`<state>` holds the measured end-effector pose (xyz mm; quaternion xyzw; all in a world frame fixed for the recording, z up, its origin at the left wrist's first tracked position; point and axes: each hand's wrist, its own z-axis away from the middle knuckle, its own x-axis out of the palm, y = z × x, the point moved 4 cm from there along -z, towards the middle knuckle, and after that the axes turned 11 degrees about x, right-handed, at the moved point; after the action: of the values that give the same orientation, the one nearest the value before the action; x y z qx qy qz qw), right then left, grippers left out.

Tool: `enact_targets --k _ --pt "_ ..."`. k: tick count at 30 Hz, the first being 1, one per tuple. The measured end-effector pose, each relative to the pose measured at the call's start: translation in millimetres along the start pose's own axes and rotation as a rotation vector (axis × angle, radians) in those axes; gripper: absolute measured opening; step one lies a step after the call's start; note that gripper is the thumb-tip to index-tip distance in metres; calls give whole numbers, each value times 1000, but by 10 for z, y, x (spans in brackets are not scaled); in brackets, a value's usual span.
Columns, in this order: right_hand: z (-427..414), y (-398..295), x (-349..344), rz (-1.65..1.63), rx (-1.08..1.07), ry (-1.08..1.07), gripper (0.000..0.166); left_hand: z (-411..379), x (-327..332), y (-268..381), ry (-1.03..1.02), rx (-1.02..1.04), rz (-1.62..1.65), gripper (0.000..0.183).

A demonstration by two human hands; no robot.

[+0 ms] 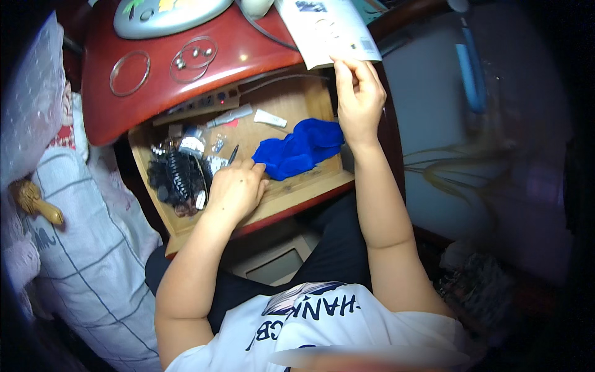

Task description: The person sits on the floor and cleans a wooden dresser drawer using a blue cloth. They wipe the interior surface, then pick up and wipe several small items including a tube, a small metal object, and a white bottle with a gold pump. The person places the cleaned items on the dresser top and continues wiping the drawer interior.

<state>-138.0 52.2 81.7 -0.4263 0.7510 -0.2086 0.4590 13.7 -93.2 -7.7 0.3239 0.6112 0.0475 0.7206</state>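
My right hand (pixel 360 100) pinches the near edge of a white printed booklet (pixel 332 30) between thumb and fingers, at the right side of the red nightstand top. Inside the pulled-out wooden drawer (pixel 297 188), my left hand (pixel 239 188) hangs low, its fingertips against the left end of a crumpled blue cloth (pixel 302 146). Whether those fingers grip the cloth is hidden. A dark pen (pixel 234 154) lies just beyond the left hand. To its left is a heap with a black coiled hair tie (pixel 179 174) and small plastic packets (pixel 193 144).
On the glossy red top (pixel 241 58) are a bangle (pixel 130 73), thin bracelets with silvery beads (pixel 193 59) and a pale oval object (pixel 172 18). A small white tube (pixel 270 118) and a power strip (pixel 204 100) sit deeper in the drawer. Checked bedding (pixel 88 223) borders the left.
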Motion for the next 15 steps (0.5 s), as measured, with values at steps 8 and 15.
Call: enact_targets --k 8,15 --pt "1066 489 720 477 -67 -1046 29 30 171 149 -465 -128 61 44" --pt "1355 514 945 610 -342 -1128 33 36 334 243 -445 -124 147 51"
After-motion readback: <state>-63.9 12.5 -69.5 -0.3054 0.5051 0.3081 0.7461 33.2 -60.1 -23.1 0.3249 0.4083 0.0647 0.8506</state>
